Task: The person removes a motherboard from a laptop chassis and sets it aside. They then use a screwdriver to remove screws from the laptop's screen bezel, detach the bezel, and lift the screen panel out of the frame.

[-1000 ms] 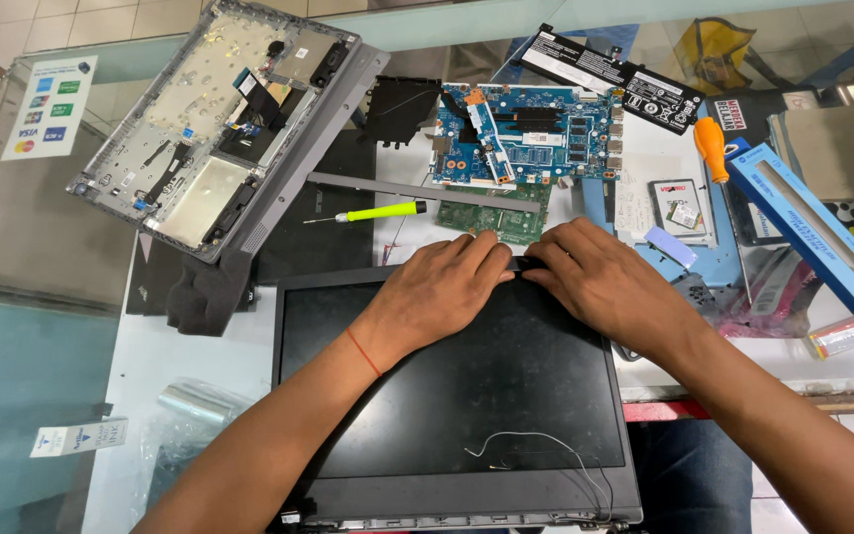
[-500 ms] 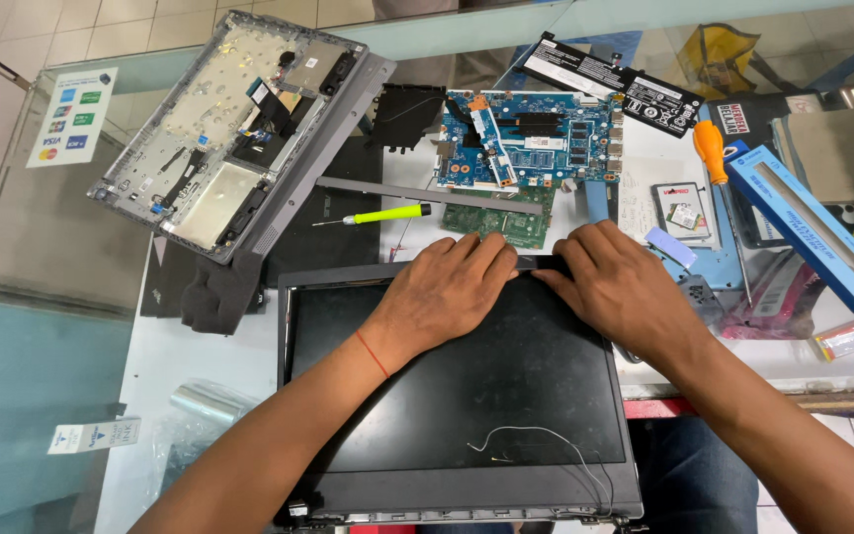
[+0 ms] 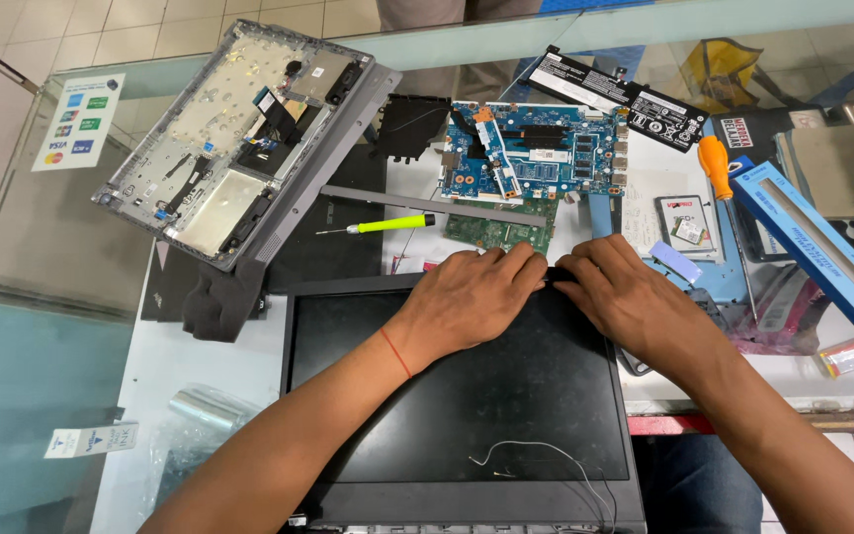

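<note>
**Black laptop screen panel under both hands at the near edge of the table**

Black and glossy, the laptop screen panel (image 3: 467, 396) lies flat on the glass-topped table (image 3: 42, 247), directly in front of the person. Both hands rest on its far edge, close together near the middle of the top bezel. The left hand (image 3: 471, 302) lies palm down with its fingers (image 3: 516, 265) curled over the bezel; a thin red thread circles the wrist. The right hand (image 3: 635, 297) sits just beside it, fingertips pinching at the same edge. Neither hand lifts anything; the fingers press and grip the panel's rim only. A thin white wire (image 3: 546, 460) trails loose across the lower part of the screen.

Beyond the panel, a yellow-handled screwdriver (image 3: 387, 224) lies on a dark mat, near a long grey strip (image 3: 437, 206). Further back sits a blue motherboard (image 3: 536, 153), with a smaller green circuit board (image 3: 491, 232) just in front of it. To the left, the grey laptop base shell (image 3: 239, 138) rests upside down and tilted. A long black battery (image 3: 620, 99) lies behind the motherboard. At the right are an orange-handled screwdriver (image 3: 716, 166) and a long blue box (image 3: 812, 242).
</note>
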